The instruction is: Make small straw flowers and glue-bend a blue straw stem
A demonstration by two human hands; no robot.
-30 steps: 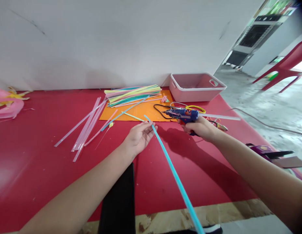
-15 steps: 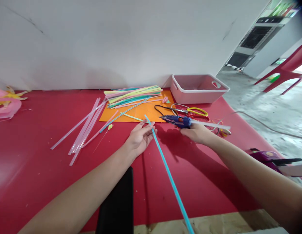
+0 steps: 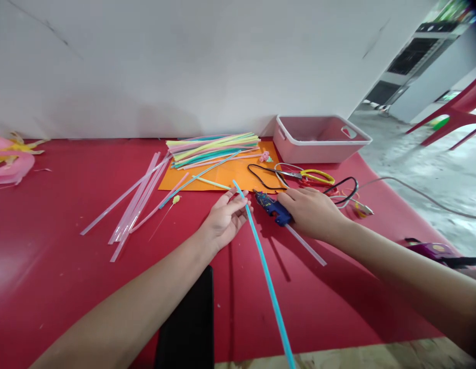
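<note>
My left hand (image 3: pixel 227 218) pinches a long blue pipe cleaner (image 3: pixel 265 266) near its far end; the rest slants down toward me past the table's front edge. My right hand (image 3: pixel 313 211) is wrapped round a blue hot glue gun (image 3: pixel 274 209), whose nozzle points toward the left hand's fingertips without touching the pipe cleaner. A clear glue stick (image 3: pixel 307 246) sticks out of its back end. Beyond both hands, a bundle of pastel pipe cleaners (image 3: pixel 213 148) rests on an orange sheet (image 3: pixel 226 180). Pink glue sticks (image 3: pixel 138 200) lie farther left.
A pink basket (image 3: pixel 318 148) stands at the back right by the wall. Yellow-handled scissors (image 3: pixel 317 177) and tangled cords lie before it. A black flat object (image 3: pixel 192 323) is under my left forearm. A small yellow bud on a wire (image 3: pixel 176 199) lies left of my hand.
My right hand has rolled the glue gun over, so its back end and glue stick now point down toward me instead of right. My left hand keeps its pinch on the pipe cleaner.
</note>
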